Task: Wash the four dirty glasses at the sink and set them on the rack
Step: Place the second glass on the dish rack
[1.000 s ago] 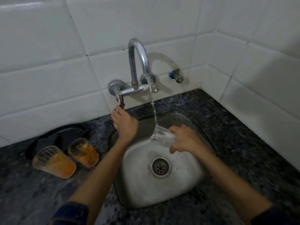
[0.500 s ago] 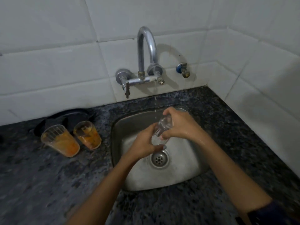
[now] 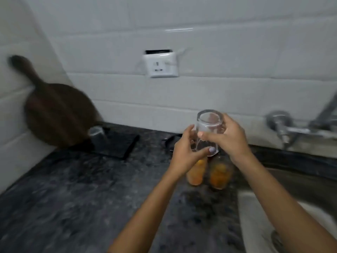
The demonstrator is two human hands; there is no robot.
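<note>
Clear glass [image 3: 207,132] held inverted above counter [image 3: 73,189], left of sink [image 3: 255,207]. Left hand [image 3: 186,152] grip: thumb and fingers wrapped around lower rim. Right hand [image 3: 229,136] grip: pinching glass wall. Two orange-stained glasses [image 3: 218,176] standing directly below. One washed glass [image 3: 97,136] inverted on dark mat [image 3: 118,143].

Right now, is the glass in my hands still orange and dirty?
No, the glass both hands hold looks clear; the orange ones stand on the counter.
</note>
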